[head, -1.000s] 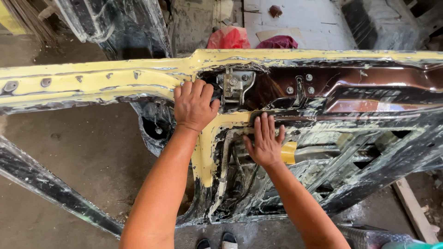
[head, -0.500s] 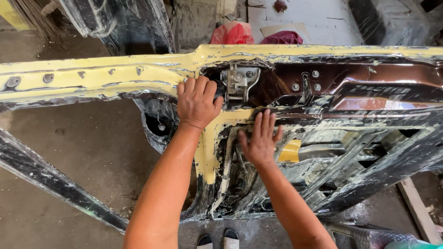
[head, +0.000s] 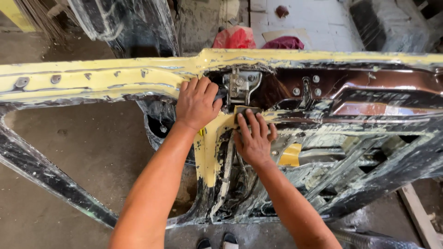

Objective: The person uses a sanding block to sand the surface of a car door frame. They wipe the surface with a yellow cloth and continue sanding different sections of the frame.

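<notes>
Yellow filler or primer covers the upper rail and one vertical strut of the car door shell (head: 115, 78), which stands on edge in front of the person; the lower framing is dark, scuffed metal with open cut-outs. The left hand (head: 197, 102) rests on the yellow rail just left of the metal latch bracket (head: 241, 85), fingers curled over the edge and gripping the panel itself, with no tool in it. The right hand (head: 253, 138) lies flat just below the bracket, fingers extended and pressing a small dark piece, apparently a sanding pad (head: 241, 111), against the yellow ledge; only its upper edge shows past the fingertips, so its kind cannot be confirmed. The work surface is therefore the ledge directly under the bracket, at the junction of rail and strut. Judgement: the step appears to be hand rubbing of the coated ledge. To do it well, pressure should stay even across all the fingers rather than on the tips, strokes should run along the ledge, and the pad should stop short of the bracket and its bolts (head: 315, 79), where edges could tear it or nick the skin. The left hand's brace looks adequate to steady the shell. The concrete floor (head: 87, 147) shows through the window opening; red and maroon bundles (head: 258, 40) lie beyond the door.
</notes>
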